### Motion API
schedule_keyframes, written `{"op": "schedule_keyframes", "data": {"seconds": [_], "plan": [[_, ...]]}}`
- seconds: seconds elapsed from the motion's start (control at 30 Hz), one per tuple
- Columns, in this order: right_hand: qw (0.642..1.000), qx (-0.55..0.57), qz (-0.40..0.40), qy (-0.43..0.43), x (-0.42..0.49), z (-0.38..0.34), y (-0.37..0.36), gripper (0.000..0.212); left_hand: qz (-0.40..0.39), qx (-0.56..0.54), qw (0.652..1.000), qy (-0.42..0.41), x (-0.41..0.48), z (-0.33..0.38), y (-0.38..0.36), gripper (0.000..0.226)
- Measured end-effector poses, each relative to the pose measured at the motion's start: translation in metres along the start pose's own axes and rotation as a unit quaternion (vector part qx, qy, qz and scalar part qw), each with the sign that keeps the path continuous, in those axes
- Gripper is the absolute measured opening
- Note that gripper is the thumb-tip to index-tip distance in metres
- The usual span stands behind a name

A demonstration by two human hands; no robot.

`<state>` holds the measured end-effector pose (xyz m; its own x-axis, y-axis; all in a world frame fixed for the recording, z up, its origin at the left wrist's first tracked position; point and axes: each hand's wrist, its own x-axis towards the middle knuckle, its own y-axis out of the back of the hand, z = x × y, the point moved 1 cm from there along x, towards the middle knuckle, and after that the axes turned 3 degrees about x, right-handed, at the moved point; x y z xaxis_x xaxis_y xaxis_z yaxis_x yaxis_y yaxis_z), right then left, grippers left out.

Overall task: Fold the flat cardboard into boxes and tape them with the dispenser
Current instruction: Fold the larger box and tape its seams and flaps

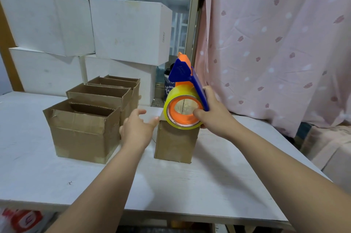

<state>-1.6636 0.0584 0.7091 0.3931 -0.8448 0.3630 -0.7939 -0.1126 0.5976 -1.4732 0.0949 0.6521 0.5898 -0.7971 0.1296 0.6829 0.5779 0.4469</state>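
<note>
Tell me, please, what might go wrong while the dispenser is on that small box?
1. The small box is narrow and the left hand only lies open beside it, so the tape dispenser gripped in the right hand may tip or slide it on the table.
2. The left fingers sit near the roll, so tape could catch them.

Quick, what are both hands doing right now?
Left hand: open, fingers relaxed, beside the small box.
Right hand: holding the tape dispenser.
</note>
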Motion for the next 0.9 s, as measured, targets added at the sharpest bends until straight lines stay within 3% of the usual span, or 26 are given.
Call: {"op": "schedule_keyframes", "data": {"seconds": [0.17, 0.3, 0.47, 0.63, 0.8, 0.9], "plan": [[1.0, -0.003, 0.001, 0.002, -0.001, 0.0, 0.0, 0.046, 0.04, 0.026, 0.998, -0.031, -0.004, 0.001, -0.007, 0.028], [1.0, 0.004, 0.003, 0.0, -0.002, 0.001, 0.0, 0.045, 0.001, 0.076, 0.997, -0.023, -0.019, -0.014, -0.018, 0.047], [1.0, 0.003, 0.002, 0.011, -0.002, 0.005, -0.002, 0.045, 0.031, -0.15, 0.981, -0.115, -0.039, -0.019, -0.017, 0.051], [1.0, 0.0, 0.015, 0.011, 0.0, 0.01, -0.005, 0.045, 0.012, -0.226, 0.967, -0.119, -0.059, -0.016, -0.023, 0.043], [1.0, 0.007, 0.019, 0.018, 0.0, 0.013, -0.006, 0.047, 0.033, -0.115, 0.983, -0.136, -0.052, -0.015, -0.022, 0.051], [1.0, 0.011, 0.01, 0.019, 0.0, 0.014, -0.005, 0.046, 0.071, -0.021, 0.971, -0.229, -0.046, -0.012, -0.018, 0.056]]}}
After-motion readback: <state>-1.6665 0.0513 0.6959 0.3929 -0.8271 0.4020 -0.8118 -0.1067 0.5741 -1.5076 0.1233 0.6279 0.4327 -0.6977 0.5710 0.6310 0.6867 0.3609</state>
